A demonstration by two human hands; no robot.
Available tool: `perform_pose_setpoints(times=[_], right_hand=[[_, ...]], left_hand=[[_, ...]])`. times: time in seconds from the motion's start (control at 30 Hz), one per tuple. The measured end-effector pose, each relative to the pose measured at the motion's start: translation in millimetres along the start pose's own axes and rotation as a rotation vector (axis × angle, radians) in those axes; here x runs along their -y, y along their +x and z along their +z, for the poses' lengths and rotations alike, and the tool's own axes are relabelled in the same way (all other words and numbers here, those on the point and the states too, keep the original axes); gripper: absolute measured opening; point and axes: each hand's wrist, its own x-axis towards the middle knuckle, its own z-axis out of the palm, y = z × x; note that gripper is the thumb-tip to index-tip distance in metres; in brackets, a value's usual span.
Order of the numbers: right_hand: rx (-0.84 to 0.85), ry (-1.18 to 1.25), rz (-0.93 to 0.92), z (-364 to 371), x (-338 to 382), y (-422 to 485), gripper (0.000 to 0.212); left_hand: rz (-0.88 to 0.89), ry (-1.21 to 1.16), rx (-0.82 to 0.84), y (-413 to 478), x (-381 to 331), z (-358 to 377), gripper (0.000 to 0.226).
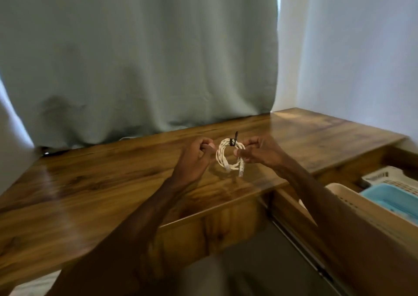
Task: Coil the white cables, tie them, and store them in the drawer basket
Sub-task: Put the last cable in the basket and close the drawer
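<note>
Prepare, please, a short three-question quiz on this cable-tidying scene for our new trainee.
1. True or false: the coiled white braided cable already carries a thin black tie.
2. Where is that cable? A) held up over the brown wooden desk, between the left hand and the right hand; B) lying in a basket; C) on the floor.
3. Fill in: the open wooden drawer holding the light blue plastic basket is on the person's ____ side.
Key: 1 true; 2 A; 3 right.
</note>
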Motion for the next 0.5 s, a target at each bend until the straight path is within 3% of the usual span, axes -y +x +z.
perform_pose_setpoints(times=[0.5], right_hand=[[-0.368, -0.197, 0.201, -240, -46, -115, 0.02]], left_hand=[[0.293, 0.235, 0.348, -24, -155, 214, 0.026]])
